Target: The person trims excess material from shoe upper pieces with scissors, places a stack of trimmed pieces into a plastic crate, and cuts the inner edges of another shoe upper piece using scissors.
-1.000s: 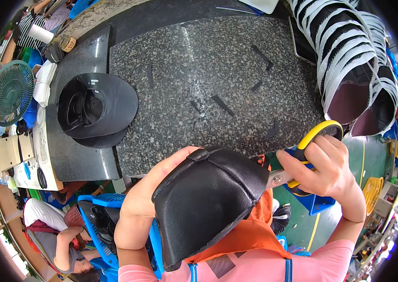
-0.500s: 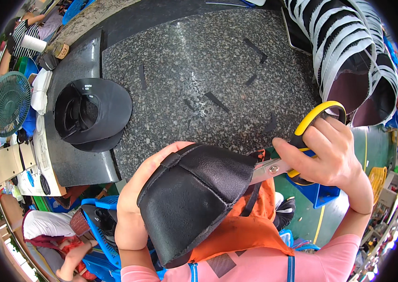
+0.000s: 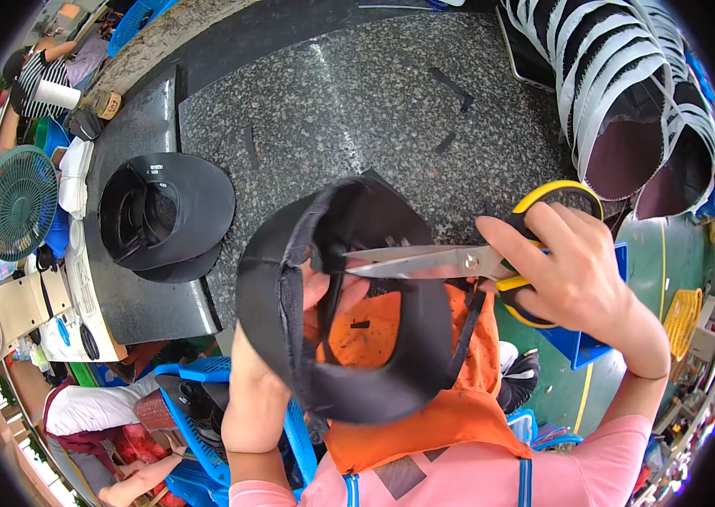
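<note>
My left hand (image 3: pixel 316 286) grips a black leather shoe upper (image 3: pixel 366 393), held above the front edge of the stone tabletop. Its fingers show partly through the upper's opening; the rest is hidden behind the leather. In my right hand (image 3: pixel 567 269) are scissors (image 3: pixel 469 262) with yellow-and-black handles, the fingers through the loops. The blades point left into the opening, slightly apart, with their tips beside the left fingers and a dark strip of the upper. Whether they touch the strip I cannot tell.
More black uppers (image 3: pixel 198 211) lie piled on the left. Several dark scraps (image 3: pixel 452 89) are scattered over the speckled stone tabletop (image 3: pixel 290 110). A row of nested white-edged uppers (image 3: pixel 619 89) stands at the right. A green fan (image 3: pixel 19 203) and another person (image 3: pixel 142 460) are at the left.
The upper has been turned, so its opening and inner side now face up instead of its smooth outside. The scissors have moved slightly left, and their blades now reach inside the upper.
</note>
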Demonstrator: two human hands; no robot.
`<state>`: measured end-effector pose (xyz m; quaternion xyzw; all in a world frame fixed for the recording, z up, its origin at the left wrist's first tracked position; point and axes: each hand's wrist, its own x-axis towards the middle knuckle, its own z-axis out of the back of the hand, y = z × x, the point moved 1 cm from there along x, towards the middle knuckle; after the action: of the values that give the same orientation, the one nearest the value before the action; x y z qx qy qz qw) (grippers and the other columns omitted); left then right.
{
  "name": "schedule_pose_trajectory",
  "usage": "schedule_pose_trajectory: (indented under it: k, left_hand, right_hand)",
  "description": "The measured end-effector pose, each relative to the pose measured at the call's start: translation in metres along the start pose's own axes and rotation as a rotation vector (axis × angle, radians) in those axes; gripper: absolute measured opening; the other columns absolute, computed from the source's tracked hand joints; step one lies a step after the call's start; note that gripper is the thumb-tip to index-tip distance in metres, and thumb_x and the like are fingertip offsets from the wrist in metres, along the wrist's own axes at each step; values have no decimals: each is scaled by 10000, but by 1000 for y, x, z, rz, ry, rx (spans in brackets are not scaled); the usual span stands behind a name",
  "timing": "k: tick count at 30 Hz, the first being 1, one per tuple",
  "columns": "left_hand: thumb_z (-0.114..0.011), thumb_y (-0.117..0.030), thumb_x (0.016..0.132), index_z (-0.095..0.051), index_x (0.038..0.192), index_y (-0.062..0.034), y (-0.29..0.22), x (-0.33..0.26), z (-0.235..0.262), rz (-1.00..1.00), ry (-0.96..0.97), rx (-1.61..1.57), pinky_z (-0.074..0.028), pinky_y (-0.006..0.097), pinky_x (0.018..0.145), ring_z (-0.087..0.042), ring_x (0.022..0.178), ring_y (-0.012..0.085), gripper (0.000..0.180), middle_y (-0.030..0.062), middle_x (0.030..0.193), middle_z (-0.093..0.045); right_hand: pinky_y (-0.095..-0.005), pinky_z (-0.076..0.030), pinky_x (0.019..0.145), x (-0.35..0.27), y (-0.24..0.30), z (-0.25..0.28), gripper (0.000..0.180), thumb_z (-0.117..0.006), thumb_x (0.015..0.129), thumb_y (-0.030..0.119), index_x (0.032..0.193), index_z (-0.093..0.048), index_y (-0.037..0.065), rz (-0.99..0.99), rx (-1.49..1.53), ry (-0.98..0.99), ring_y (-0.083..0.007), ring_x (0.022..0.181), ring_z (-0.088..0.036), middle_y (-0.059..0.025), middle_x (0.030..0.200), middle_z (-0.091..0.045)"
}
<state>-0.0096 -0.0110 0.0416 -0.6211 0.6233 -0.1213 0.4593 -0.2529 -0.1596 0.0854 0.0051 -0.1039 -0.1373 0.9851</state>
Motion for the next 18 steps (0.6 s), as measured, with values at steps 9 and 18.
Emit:
schedule_pose_trajectory:
  k: [9,18]
  left_hand:
    - [-616,-202,963,-483,1407,-9,16,-5,-17,-70,-29,-68,-486,474,1071,-606,1181,309,502,166,1310,-588]
    - [-633,-9,882,-391,1395,62,16,-6,-17,-47,-49,-112,-614,461,878,-674,1082,373,571,269,1256,-602]
  right_hand:
    - [-378,-372,582,3,15,-12,678,-815,530,263,1171,-657,109,-116,-7,-64,-253,692,-486,-70,821,-429]
    - [-288,-302,505,8,16,-23,390,-742,721,364,1089,-700,243,-102,-311,-373,-139,588,-426,22,743,-388]
